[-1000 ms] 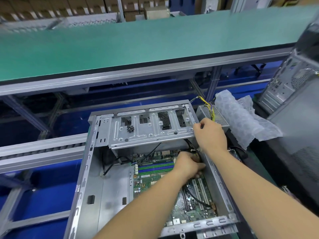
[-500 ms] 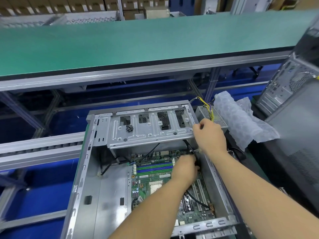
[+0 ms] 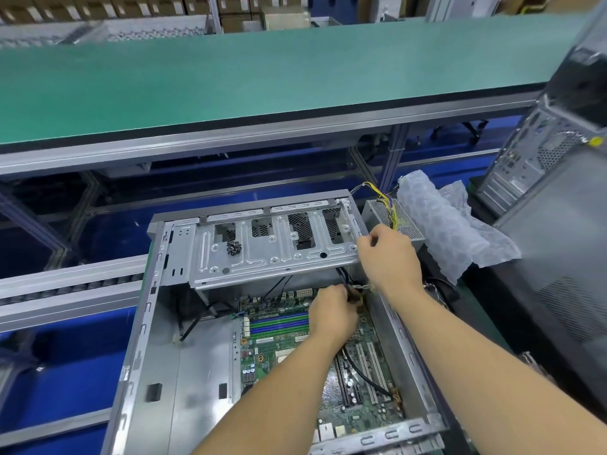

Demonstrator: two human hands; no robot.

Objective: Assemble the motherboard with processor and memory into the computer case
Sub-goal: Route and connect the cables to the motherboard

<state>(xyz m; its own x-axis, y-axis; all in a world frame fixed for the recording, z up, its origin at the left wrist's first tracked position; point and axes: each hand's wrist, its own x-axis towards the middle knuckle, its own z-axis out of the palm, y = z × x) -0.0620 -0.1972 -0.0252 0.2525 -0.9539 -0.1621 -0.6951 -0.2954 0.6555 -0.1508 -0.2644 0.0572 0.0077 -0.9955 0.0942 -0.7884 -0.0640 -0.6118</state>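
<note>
Grey steel walls of the computer case (image 3: 154, 353) lie open under me, and the green motherboard (image 3: 279, 349) sits flat on its floor, toward the case's right wall, with blue and green memory slots (image 3: 279, 323) across its far part. My left hand (image 3: 331, 315) reaches down onto the board's far right corner, fingers curled round a black cable (image 3: 343, 279) there. My right hand (image 3: 389, 257) is just above it at the case's right wall, beside the drive cage (image 3: 262, 254), fingers curled; whether it grips anything I cannot tell. A power supply (image 3: 391, 218) lies just outside that wall.
</note>
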